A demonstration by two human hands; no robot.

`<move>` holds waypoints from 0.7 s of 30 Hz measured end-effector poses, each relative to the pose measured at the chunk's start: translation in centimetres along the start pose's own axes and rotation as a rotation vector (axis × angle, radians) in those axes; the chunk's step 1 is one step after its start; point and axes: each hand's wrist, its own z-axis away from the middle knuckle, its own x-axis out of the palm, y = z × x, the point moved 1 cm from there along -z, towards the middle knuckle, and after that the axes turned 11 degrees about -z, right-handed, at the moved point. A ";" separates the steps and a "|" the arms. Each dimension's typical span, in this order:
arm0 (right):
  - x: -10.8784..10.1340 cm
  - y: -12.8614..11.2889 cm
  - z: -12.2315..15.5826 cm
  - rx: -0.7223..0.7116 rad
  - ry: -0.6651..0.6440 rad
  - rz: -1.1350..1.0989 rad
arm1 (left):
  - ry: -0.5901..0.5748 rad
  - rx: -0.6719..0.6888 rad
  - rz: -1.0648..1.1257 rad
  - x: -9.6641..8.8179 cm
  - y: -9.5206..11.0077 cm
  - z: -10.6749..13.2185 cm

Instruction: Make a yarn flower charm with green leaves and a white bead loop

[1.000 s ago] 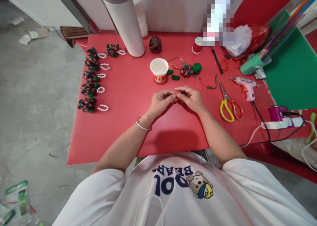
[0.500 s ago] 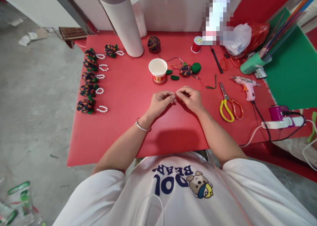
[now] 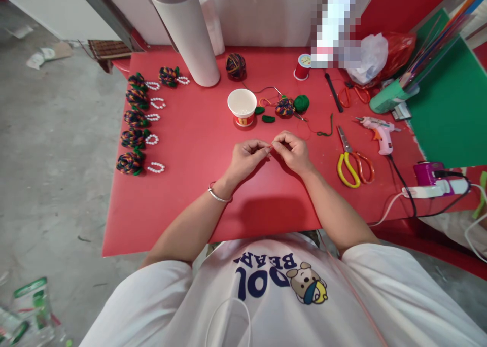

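Observation:
My left hand (image 3: 249,157) and my right hand (image 3: 291,151) meet above the red table, fingertips pinched close together. Between them shows a short bit of thin red thread (image 3: 271,145); its ends are hidden by the fingers. Just beyond the hands stands a paper cup (image 3: 242,108) with small white beads inside. To its right lie small green knitted pieces (image 3: 268,118), a multicoloured yarn piece (image 3: 285,107) with a metal hook by it, and a green yarn ball (image 3: 302,103).
Multicoloured yarn pieces (image 3: 131,163) with white bead loops (image 3: 155,168) line the left side. A tall white cylinder (image 3: 190,37) and a yarn ball (image 3: 236,66) stand behind. Scissors (image 3: 348,167), a pink glue gun (image 3: 383,136), a thread spool (image 3: 303,68) and a power strip (image 3: 433,188) lie rightward.
My right hand has shifted very slightly away from my left, and a little more thread shows between the fingertips. The view has moved slightly; the table things are unchanged.

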 end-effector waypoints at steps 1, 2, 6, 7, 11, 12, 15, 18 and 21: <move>0.0 0.0 0.0 0.002 -0.001 0.003 | 0.001 -0.003 0.001 0.0 0.0 0.0; 0.0 0.0 0.0 0.003 0.000 0.006 | 0.002 -0.005 0.002 0.0 0.0 0.0; 0.1 -0.1 0.0 0.002 0.003 0.007 | -0.001 -0.008 0.005 0.0 0.1 0.1; 0.1 -0.1 0.0 -0.003 0.003 0.004 | -0.001 -0.007 0.004 0.0 0.1 0.2; 0.1 0.0 0.0 0.001 -0.001 -0.005 | 0.006 -0.004 0.006 0.1 0.1 0.2; 0.1 0.0 0.0 0.011 -0.001 -0.005 | 0.008 -0.005 0.007 0.1 0.0 0.1; 0.1 0.0 -0.1 0.028 -0.004 -0.004 | 0.014 -0.007 -0.004 0.1 0.0 0.1; 0.2 0.0 -0.1 0.025 -0.019 -0.002 | 0.021 0.009 -0.045 0.0 0.0 0.0; 0.2 0.0 -0.1 0.016 -0.027 0.005 | 0.030 0.025 -0.079 0.0 0.1 0.0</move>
